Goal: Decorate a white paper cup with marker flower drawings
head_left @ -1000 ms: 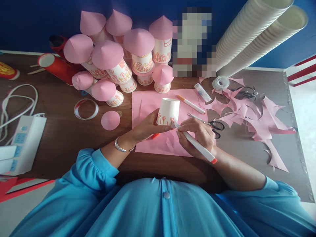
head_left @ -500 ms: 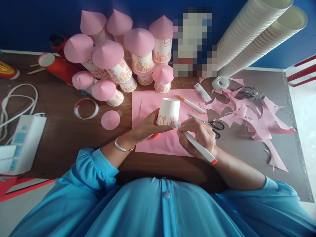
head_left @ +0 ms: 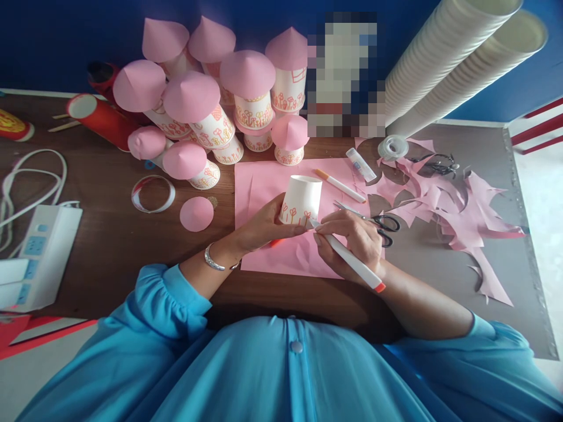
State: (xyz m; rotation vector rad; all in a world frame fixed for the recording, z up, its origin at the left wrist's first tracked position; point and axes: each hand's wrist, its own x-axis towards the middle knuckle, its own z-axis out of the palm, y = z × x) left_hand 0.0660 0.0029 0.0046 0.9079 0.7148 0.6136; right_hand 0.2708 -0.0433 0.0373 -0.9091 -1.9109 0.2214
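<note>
A white paper cup [head_left: 303,198] stands upside down on a pink paper sheet [head_left: 264,181], with small orange flowers drawn along its lower edge. My left hand [head_left: 264,225] is wrapped round the cup's left side and steadies it. My right hand [head_left: 352,240] grips a white marker [head_left: 352,262] with an orange end cap, and its tip touches the cup's lower right edge. An orange marker cap [head_left: 277,241] lies under my left hand.
Several cups with pink cone roofs [head_left: 211,94] stand at the back. A loose pink cone [head_left: 196,213], a tape ring [head_left: 153,194], scissors [head_left: 382,224], another marker [head_left: 341,186], a glue stick [head_left: 360,164], pink scraps [head_left: 457,217], tall cup stacks [head_left: 457,58] and a power strip [head_left: 39,255] lie around.
Almost nothing differs; the marker in my right hand has shifted very slightly against the cup's edge.
</note>
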